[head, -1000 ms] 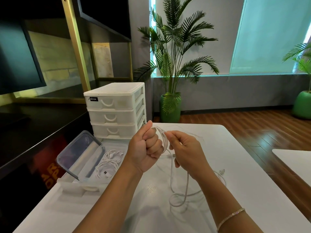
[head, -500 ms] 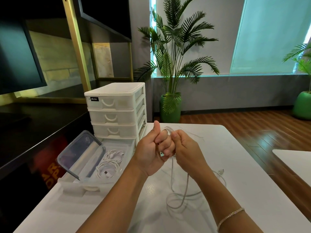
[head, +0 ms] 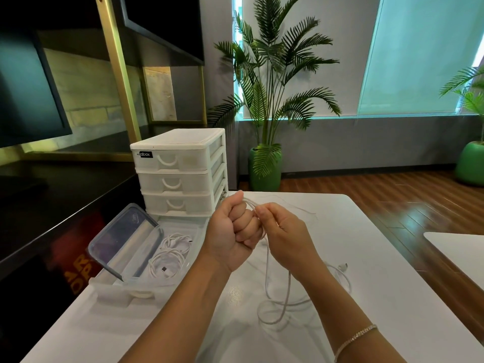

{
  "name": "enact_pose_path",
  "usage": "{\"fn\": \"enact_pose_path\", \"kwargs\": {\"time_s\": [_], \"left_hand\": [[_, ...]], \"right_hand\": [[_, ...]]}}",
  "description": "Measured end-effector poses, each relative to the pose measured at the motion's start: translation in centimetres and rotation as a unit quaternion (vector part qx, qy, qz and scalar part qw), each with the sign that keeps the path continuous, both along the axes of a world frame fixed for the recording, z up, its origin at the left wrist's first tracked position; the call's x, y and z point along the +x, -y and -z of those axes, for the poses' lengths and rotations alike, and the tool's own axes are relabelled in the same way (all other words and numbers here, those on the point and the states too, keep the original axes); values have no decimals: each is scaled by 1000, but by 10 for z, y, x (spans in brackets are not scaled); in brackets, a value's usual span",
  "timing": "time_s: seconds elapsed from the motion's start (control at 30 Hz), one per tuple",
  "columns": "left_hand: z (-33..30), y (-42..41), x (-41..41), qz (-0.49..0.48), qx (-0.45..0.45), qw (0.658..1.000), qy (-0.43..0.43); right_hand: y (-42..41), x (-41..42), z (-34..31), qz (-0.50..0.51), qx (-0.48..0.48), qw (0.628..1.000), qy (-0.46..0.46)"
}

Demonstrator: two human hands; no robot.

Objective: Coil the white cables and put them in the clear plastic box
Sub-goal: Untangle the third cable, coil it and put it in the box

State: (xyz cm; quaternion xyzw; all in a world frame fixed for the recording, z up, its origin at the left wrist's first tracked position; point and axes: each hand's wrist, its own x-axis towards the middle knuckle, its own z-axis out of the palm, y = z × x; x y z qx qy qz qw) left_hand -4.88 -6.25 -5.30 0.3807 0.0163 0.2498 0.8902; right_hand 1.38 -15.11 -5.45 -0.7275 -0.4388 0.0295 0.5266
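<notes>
Left hand (head: 233, 231) fisted around thin white charging cable (head: 277, 292); right hand (head: 285, 237) pinches same cable beside it. Slack loops on white table (head: 379, 297). Coiled white cables (head: 170, 255) inside clear plastic box (head: 195, 242).

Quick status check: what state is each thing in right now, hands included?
Left hand: fist gripping cable loops.
Right hand: pinching the cable.
White cable: partly coiled, rest loose on table.
Clear plastic box: open, coiled cables inside.
Lid: off, leaning tilted.
Drawer unit: three drawers in the frame closed.
</notes>
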Motion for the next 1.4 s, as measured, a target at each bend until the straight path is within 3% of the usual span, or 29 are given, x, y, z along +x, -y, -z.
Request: {"fn": "enact_pose_path", "kwargs": {"time_s": [0.1, 0.33, 0.53, 0.63, 0.7, 0.8, 0.9, 1.1, 1.23, 1.4], "left_hand": [[-4, -7, -4, 19, -82, 995, 60], [-1, -25, -12, 55, -216, 950, 220], [-14, -30, -19, -81, -243, 947, 191], [-16, -27, -18, -141, -151, 971, 119], [-17, -22, -17, -185, 11, 982, 39], [-14, -14, -16, -242, 278, 928, -59], [-8, -11, -16, -251, 438, 854, -123], [-4, -14, -17, -208, 528, 803, -181], [-7, -11, -20, -152, 476, 846, -185], [-10, -9, -23, -104, 494, 844, -180]], "right_hand": [[1, 0, -1, -18, 2, 999, -30], [1, -5, -3, -3, -27, 999, 22], [-3, -10, 5, -7, -68, 993, 101], [-5, -15, 9, -13, -101, 982, 156], [-5, -19, 8, -18, -140, 971, 191], [-5, -23, 5, -35, -164, 964, 205], [1, -21, -4, -49, -133, 971, 191], [13, -14, -18, -71, -69, 992, 72], [16, -9, -23, -75, -5, 997, -3], [18, -9, -26, -38, 50, 997, -49]]}}
